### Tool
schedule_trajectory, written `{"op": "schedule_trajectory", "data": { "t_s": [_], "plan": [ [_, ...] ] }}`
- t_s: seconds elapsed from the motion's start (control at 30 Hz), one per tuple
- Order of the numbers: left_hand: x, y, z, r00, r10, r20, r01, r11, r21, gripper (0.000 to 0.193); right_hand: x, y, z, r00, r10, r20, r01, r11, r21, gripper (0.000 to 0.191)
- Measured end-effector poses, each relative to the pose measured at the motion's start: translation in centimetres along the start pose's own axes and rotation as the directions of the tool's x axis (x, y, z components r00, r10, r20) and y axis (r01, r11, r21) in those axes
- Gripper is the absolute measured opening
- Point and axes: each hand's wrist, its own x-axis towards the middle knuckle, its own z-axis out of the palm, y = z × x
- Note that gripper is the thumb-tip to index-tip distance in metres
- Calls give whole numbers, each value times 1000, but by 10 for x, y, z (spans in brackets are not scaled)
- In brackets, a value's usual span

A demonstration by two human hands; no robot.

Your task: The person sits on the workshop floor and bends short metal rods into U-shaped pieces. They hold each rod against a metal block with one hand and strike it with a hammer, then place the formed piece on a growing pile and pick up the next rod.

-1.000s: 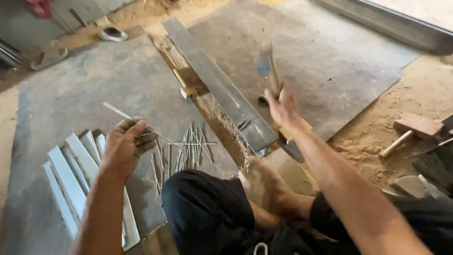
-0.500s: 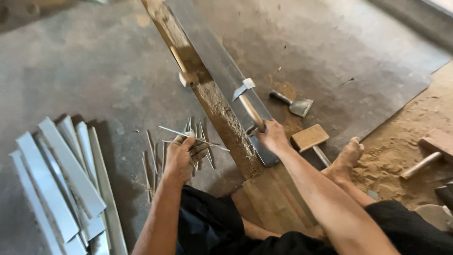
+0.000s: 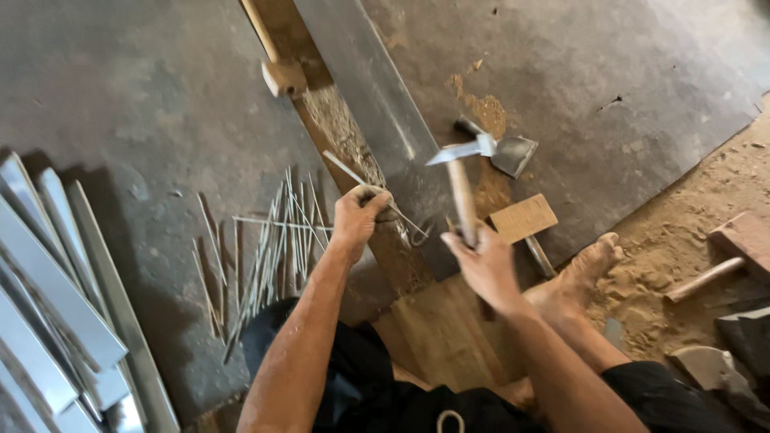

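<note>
Metal strips (image 3: pixel 56 297), flat and shiny, are stacked at the far left on the grey floor (image 3: pixel 144 96). Just right of them, thin metal rods (image 3: pixel 273 240) are scattered in a loose bundle. Next, the left hand (image 3: pixel 358 215) is seen closed in a fist, its fingers pressed together around one thin rod (image 3: pixel 365 188), which is held slanted over a long wooden beam (image 3: pixel 353 152). Alongside that beam a long steel plate (image 3: pixel 377 104) is laid, running up and away. The right hand (image 3: pixel 481 265) is wrapped tightly around the wooden handle of a hammer (image 3: pixel 464 188), whose metal head is raised above the plate. Further right, a broad chisel (image 3: pixel 501 148) and a small wooden block (image 3: pixel 523 217) are seen lying on the floor, near a bare foot (image 3: pixel 581 273). At the far right edge a wooden mallet (image 3: pixel 726 252) is rested on sawdust.
</note>
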Motion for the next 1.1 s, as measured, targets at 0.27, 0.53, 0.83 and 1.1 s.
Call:
{"op": "schedule_trajectory", "data": {
  "t_s": [0.27,0.53,0.83,1.1],
  "plan": [
    [12,-28,9,1000,27,-13,-26,996,84,9,-75,59,-48,981,-192,12,192,981,9,36],
    [10,-39,4,998,-24,-57,26,999,30,10,-64,63,-31,971,-160,179,177,980,-86,33],
    [18,-59,-2,973,225,-46,-221,972,80,9,-56,49,-15,959,-228,168,259,945,-198,36],
    [11,-52,4,977,201,-78,-191,975,113,10,-58,44,-15,908,-419,-31,409,899,-156,33]
  ]
}}
